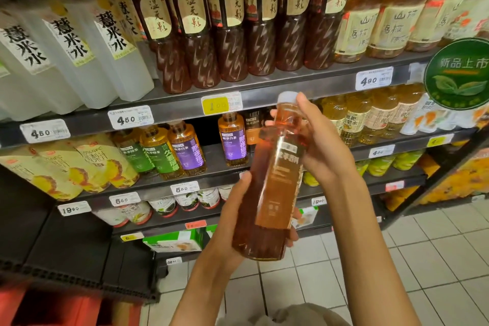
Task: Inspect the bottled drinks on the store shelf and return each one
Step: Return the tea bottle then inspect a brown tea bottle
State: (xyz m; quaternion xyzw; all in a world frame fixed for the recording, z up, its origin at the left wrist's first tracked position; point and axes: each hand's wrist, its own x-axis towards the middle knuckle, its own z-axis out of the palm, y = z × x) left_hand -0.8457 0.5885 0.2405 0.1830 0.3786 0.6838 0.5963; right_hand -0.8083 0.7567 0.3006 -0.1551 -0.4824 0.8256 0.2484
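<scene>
I hold an amber tea bottle [275, 180] with a white cap and an orange-brown label, tilted in front of the shelves. My left hand [230, 222] grips its lower half from the left, fingers wrapped round the back. My right hand [315, 145] holds the upper part and neck from the right. Behind the bottle, on the middle shelf [211, 151], stand similar bottles with purple labels [234, 140] and green labels [153, 152], with a gap beside the purple one.
The upper shelf carries white bottles [79, 47], dark red twisted bottles [232, 34] and pale tea bottles [383, 21]. A round green sign [459, 74] sticks out at right. Price tags line the shelf edges. White tiled floor [397, 259] lies below; a red crate [53, 309] sits bottom left.
</scene>
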